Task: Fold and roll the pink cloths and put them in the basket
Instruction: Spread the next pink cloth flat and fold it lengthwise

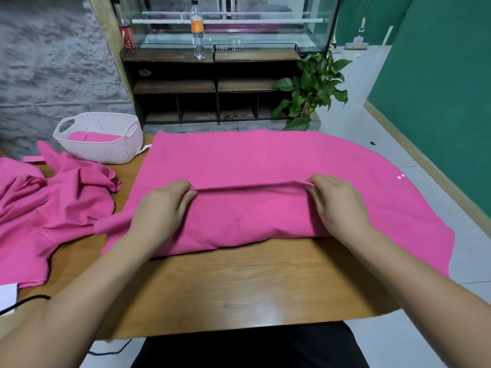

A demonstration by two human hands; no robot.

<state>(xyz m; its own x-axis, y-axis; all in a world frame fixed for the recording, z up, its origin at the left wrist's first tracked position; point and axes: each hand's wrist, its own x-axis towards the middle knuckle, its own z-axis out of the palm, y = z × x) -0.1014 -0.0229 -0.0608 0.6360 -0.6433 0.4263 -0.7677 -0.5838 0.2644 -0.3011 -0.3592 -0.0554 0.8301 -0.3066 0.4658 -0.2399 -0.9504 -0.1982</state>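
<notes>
Head view, left to right: a heap of pink cloths [47,208] lies loose on the left end of the bench [239,282]. Behind it, the basket [106,152] holds one rolled cloth [90,136]. Assessment: one stored, one in progress, the heap outstanding. At centre, a pink cloth [265,160] lies spread, its near part turned into a started roll. The left hand [162,208] and right hand [337,205] pinch the fold's edge, fingers [186,193] curled over it.

Wooden table [239,282]: pink cloth [265,160] spread across far half, overhanging right edge; crumpled pink pile [53,208] at left; white basket [106,152] on far-left corner.
</notes>
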